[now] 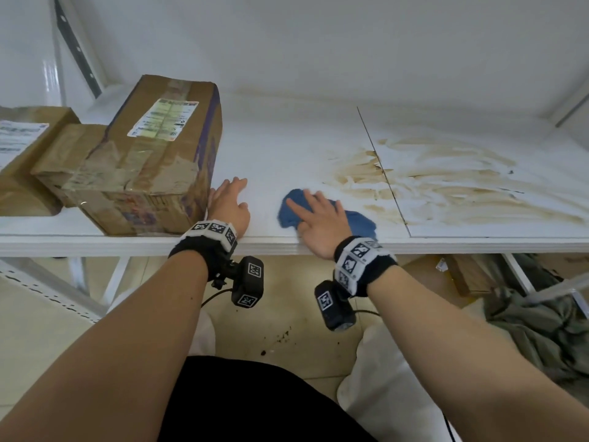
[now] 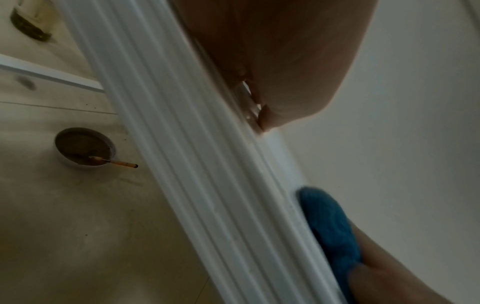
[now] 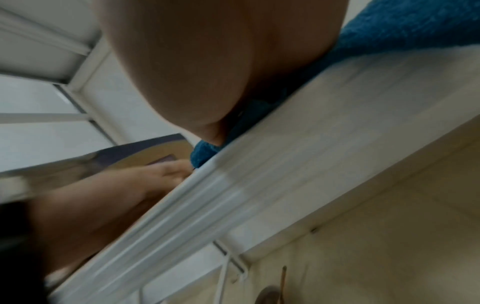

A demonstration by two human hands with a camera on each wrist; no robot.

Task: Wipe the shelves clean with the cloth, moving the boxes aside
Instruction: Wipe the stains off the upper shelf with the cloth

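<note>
A blue cloth (image 1: 358, 220) lies near the front edge of the white shelf (image 1: 287, 148), and my right hand (image 1: 315, 215) presses flat on it with straight fingers. Brown smeared stains (image 1: 446, 183) cover the shelf to the right of the cloth. My left hand (image 1: 229, 202) rests open on the shelf, its edge against the right side of a large taped cardboard box (image 1: 149, 161). The left wrist view shows the cloth (image 2: 330, 228) beside the shelf's front lip. In the right wrist view my palm (image 3: 197, 67) sits on the cloth (image 3: 405, 26).
Two smaller cardboard boxes (image 1: 60, 154) sit left of the large one. On the floor under the shelf stands a bowl of brown liquid with a brush (image 2: 85, 147). A flat box and grey-green fabric (image 1: 535, 317) lie at lower right. Dark drips (image 1: 280, 338) spot the floor.
</note>
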